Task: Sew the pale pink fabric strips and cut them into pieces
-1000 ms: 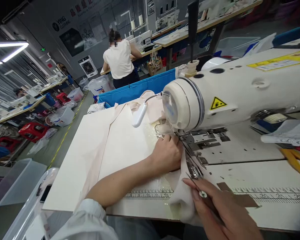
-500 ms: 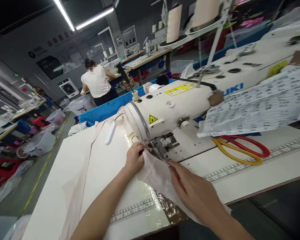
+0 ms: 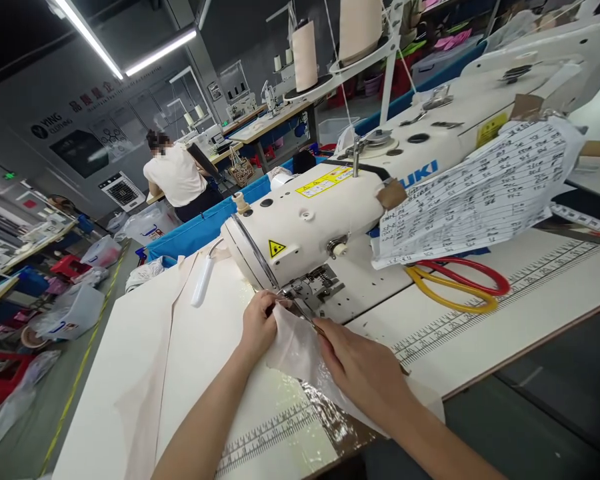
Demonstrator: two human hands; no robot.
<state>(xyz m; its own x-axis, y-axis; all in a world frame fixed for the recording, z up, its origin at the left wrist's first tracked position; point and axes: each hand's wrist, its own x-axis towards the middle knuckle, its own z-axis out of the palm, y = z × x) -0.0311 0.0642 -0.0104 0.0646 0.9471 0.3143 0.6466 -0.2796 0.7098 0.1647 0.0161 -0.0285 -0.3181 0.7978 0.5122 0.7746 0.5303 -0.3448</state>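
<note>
Seemingly to steady the thin pale-pink fabric [image 3: 293, 347] at frame centre, the left hand [image 3: 259, 327] pinches its edge beside the white sewing machine [image 3: 300, 230] while the right hand [image 3: 363, 367] clasps a slim metal tool [image 3: 305, 311].

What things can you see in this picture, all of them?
Long glossy sewing machine: one, white, on the table
Flat smooth table: one, white, underneath
Thin soft cloth: one, pale pink, by both hands
Looped handles: two, red and yellow, right
Handwritten sheet: one, white, against the machine
Large thread cones: two, peach, above
Slim stick-like device: one, white, left of the machine
Plastic bins: several, clear, floor
Plastic stools: several, red, floor
Strip lights: two, white, ceiling
Person in white top: one, background
Left hand: one, holding cloth
Right hand: one, on cloth
</note>
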